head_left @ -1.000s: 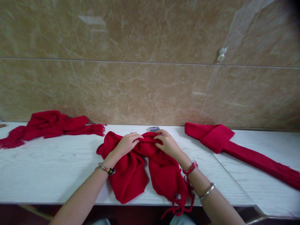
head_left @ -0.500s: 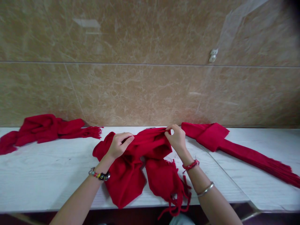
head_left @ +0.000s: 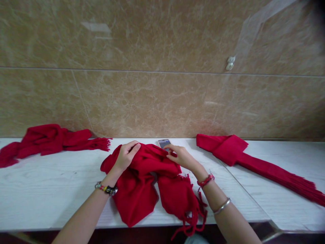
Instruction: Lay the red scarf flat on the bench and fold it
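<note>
A red fringed scarf lies bunched in the middle of the white table, its two ends hanging toward the front edge. My left hand grips the scarf's upper fold on the left, fingers curled into the cloth. To the right, my right hand pinches the same fold near its top edge. Just behind the scarf, a phone lies flat between my hands by the wall.
A second red scarf lies crumpled at the back left. A third red scarf, folded long, stretches from the back centre toward the right edge. A beige marble wall rises right behind the table.
My right hand has come back left and lower along the fold, and the raised cloth has settled down. The phone behind the scarf shows again.
</note>
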A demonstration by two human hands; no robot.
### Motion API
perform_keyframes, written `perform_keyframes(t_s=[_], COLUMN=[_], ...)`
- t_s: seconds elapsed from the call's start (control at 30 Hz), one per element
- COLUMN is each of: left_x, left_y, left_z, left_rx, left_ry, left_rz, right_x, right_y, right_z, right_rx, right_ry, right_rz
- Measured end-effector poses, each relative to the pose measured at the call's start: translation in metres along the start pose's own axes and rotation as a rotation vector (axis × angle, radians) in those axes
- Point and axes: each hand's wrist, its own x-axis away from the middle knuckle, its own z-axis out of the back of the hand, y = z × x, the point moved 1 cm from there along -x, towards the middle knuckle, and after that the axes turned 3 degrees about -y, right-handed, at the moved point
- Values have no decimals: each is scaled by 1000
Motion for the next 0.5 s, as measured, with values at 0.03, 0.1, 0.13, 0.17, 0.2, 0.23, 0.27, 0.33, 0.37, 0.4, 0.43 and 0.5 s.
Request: perform_keyframes(t_s=[0.03, 0.1, 0.13, 0.17, 0.2, 0.23, 0.27, 0.33, 0.37, 0.4, 0.43, 0.5], left_x=[0, -1, -1, -2, -2, -2, -2, -2, -1, 0, 2, 5], left_y=[-1, -1, -2, -2, -1, -1, 0, 2, 4, 6, 8, 13], left_z=[1, 1, 2, 2, 2, 2, 2, 0, -2, -5, -8, -14], left_rx=[6, 14, 16, 18, 18, 17, 16, 16, 19, 24, 32, 57], left_ry=[7, 15, 19, 25, 30, 29, 21, -34, -83, -140, -199, -312], left_rz=[4, 12, 16, 17, 16, 12, 6, -8, -15, -23, -31, -43], right_x=[0, 1, 0, -1, -2, -3, -4, -4, -4, -3, -1, 3], right_y=[-1, -4, -5, -7, -9, -10, -11, -13, -12, -11, -9, -3], right_z=[0, 0, -1, -2, -3, -4, -5, -4, -2, 1, 5, 16], right_rx=[23, 79, 112, 159, 223, 298, 377, 504, 541, 563, 573, 560], right_ry=[-53, -127, -140, -129, -88, -17, 75, 281, 372, 448, 512, 622], right_rz=[10, 71, 101, 112, 92, 38, -39, -195, -249, -286, -307, -326])
